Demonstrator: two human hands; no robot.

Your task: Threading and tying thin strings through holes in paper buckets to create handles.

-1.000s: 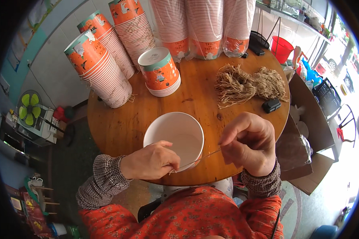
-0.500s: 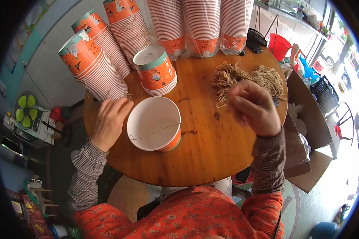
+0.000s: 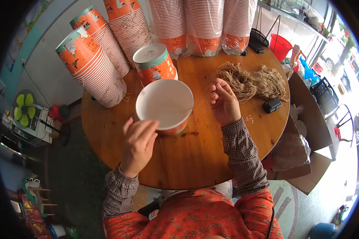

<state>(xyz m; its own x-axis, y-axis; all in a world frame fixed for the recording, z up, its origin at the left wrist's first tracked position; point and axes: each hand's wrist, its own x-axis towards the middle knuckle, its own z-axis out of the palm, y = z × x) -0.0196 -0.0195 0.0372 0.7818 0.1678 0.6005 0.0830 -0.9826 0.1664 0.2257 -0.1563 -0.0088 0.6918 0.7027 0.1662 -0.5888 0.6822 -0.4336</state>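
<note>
Left hand [image 3: 137, 145] right up at the near-left rim of a paper bucket [image 3: 163, 101], middle of the wooden table [image 3: 203, 167].

From where I'm standing, those fingers are loosely bent and kinda blurry, so can't tell if they're gripping the rim. Bucket's mouth-up, white inside, orange outside. Right hand [image 3: 225, 101] is just off to the right, fingertips curled in close, can't make out if anything's pinched there. Past it: tan twine bundles [image 3: 236, 82], then tall plastic-wrapped bucket stacks [image 3: 204, 24] far back.
</note>
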